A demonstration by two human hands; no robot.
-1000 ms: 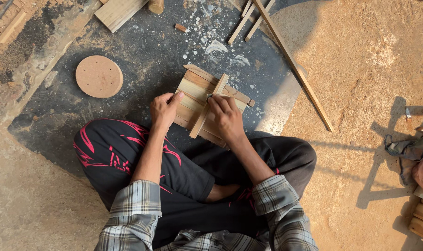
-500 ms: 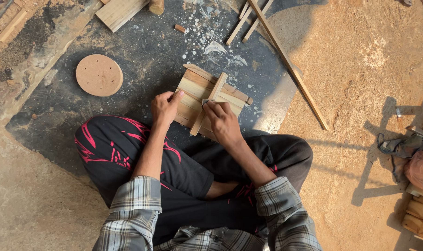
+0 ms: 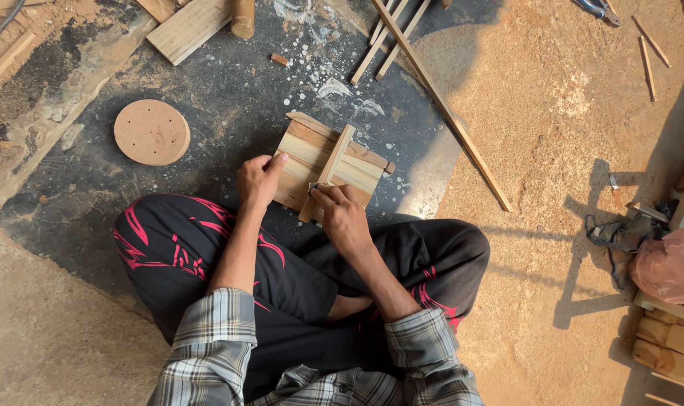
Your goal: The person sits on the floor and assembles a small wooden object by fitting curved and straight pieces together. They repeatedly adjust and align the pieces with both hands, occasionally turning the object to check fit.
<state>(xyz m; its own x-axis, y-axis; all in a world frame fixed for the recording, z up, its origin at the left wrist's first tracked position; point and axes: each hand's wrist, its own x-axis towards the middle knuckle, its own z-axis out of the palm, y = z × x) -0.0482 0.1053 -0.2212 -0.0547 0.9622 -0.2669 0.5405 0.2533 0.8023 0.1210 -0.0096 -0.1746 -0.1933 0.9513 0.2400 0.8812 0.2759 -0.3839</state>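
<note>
1. Sitting cross-legged on the floor, you have a small slatted wooden panel (image 3: pixel 328 167) lying flat on the dark mat (image 3: pixel 229 113) just beyond your knees.
2. It is made of pale planks set side by side, with a narrow wooden strip (image 3: pixel 330 170) laid across them, running from the near edge to the far edge at a slight tilt.
3. Your left hand (image 3: pixel 260 181) rests on the panel's left edge, fingers curled over it and the thumb stretched along the top, holding it down.
4. Your right hand (image 3: pixel 343 214) sits at the near end of the strip, fingers pinched together on a small grey object; what that object is cannot be told.
5. The two hands are apart, one on each side of the strip's near end.
6. To the left of the panel, well apart, a round wooden disc (image 3: pixel 151 132) with small holes lies flat on the mat.
7. Farther away on the left a short board (image 3: pixel 189 28) lies near the far edge of the view.
8. A long thin batten (image 3: pixel 441 104) runs diagonally from the far side down to the right, crossing from the mat onto the sawdust-covered floor (image 3: pixel 567 113).
9. A few thinner sticks (image 3: pixel 391 31) lie beside its far end.
10. At the right edge sit a pink plastic bag (image 3: pixel 669 267) and some stacked wooden blocks (image 3: pixel 669 346).
</note>
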